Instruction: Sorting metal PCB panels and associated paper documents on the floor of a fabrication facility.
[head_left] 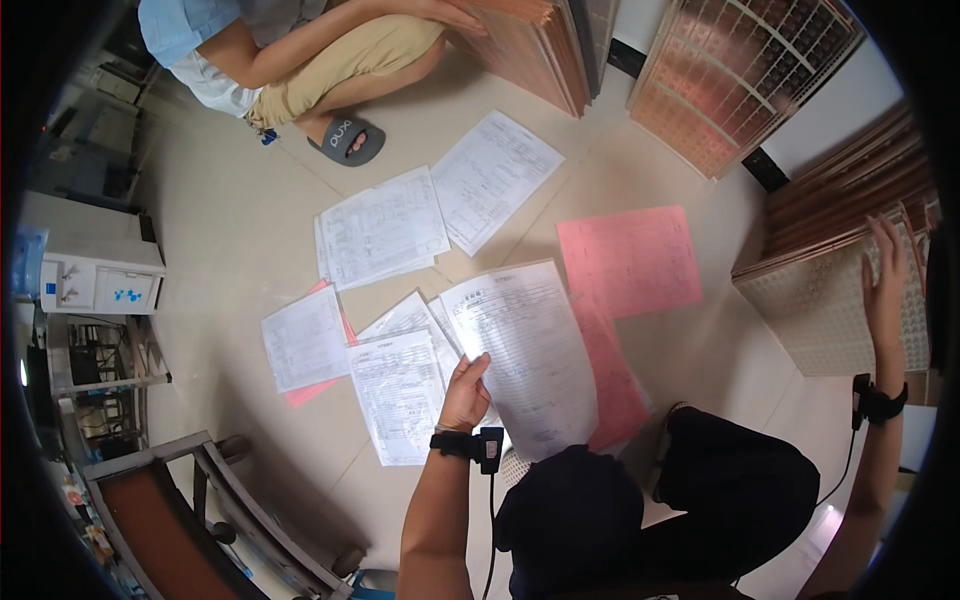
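My left hand (466, 394) is closed on the left edge of a printed sheet (520, 350) in a glossy clear sleeve, thumb on top. The sheet is lifted and tilted over other papers, and a pink sheet (615, 390) shows past its right side. My right hand (885, 275) reaches out at the far right with its fingers stretched. It rests against the upper edge of a patterned pale panel (835, 310), the front one of a leaning stack of thin copper-coloured panels (840, 215). Whether its fingers hook over that edge I cannot tell.
White printed sheets (385, 225) and a pink sheet (632, 260) lie spread on the tiled floor. Across from me a person (350, 80) squats, a hand on upright panels (530, 50). A gridded panel (740, 75) leans at the wall. A metal-framed cart (180, 520) stands lower left.
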